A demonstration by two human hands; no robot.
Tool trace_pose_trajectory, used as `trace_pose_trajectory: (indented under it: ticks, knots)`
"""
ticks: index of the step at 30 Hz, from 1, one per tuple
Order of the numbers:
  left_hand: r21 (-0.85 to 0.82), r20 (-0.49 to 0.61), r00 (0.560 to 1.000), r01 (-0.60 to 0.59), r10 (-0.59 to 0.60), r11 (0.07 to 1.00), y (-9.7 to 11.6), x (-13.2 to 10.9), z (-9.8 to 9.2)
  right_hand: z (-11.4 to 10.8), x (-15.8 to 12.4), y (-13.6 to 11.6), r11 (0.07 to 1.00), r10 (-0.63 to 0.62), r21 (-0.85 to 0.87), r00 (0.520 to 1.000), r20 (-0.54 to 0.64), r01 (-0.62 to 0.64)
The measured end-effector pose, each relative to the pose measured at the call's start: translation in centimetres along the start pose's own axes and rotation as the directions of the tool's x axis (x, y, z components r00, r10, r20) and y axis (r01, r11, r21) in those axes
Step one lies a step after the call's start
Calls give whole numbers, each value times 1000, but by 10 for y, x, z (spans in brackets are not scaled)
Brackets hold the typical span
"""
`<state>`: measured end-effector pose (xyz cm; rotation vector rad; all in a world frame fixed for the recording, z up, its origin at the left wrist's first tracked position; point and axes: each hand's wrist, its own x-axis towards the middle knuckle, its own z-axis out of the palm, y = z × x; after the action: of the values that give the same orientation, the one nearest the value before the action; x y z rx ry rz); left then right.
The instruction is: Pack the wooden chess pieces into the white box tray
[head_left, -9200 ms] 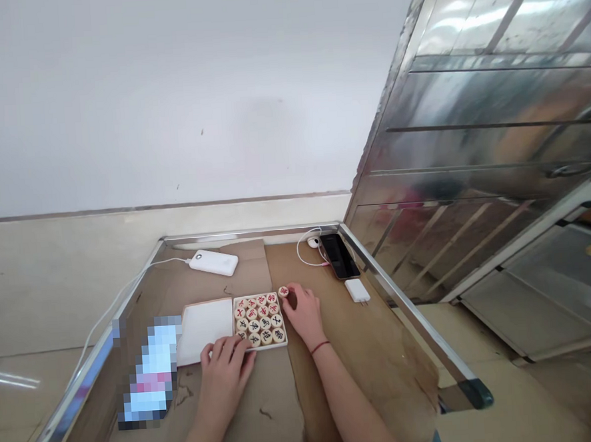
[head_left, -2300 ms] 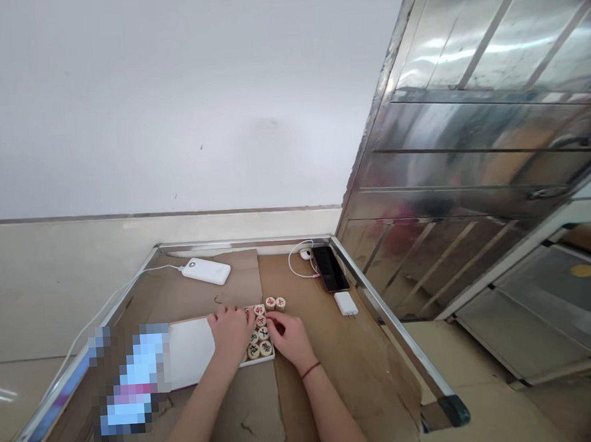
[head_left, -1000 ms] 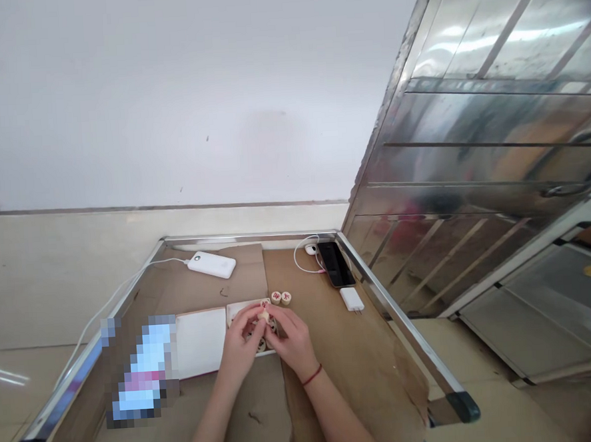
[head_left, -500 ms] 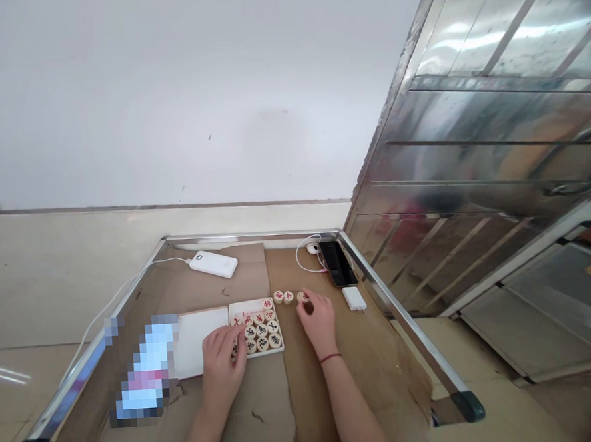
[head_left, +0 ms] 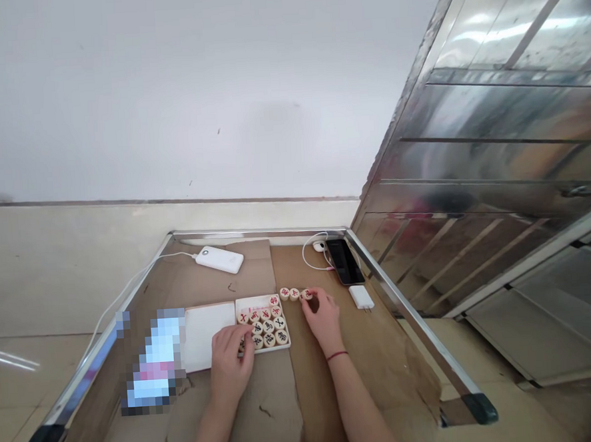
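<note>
A shallow white box holds rows of round wooden Chinese chess pieces with red or black characters, such as a black-marked piece. My left hand curls over its near left corner, fingertips above the pieces and thumb at the front edge; part of the corner is hidden. Right of the box, my right hand pinches a red-marked Chinese chess piece between thumb and fingers, low over the cardboard. Beside it, two red-marked pieces stand in a row by the box's far right corner.
A white lid lies left of the box, beside a blurred-out bright object. A white power bank with a cable sits at the back left. Back right are a black phone and a white charger. A metal frame edges the cardboard-covered table.
The whole view has shifted slightly, moving things rightward. My right hand has brought its piece a little closer to the two in the row. My left hand stays at the box corner.
</note>
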<state>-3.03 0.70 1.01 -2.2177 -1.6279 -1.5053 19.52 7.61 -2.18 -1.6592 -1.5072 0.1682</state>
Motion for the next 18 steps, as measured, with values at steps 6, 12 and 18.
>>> trace_pose_trajectory:
  ticks: [6,12,18]
  knots:
    - [-10,21,1000,15,-15,1000,0,-1,0,-4,0,-7,997,11,-82,997,75,-5]
    - [-14,-9,1000,3,-4,1000,2,0,0,-2,0,-5,993,46,-110,997,68,-38]
    - [-12,-3,1000,10,-10,1000,0,-1,0,1,1,-1,996,51,-81,997,56,-46]
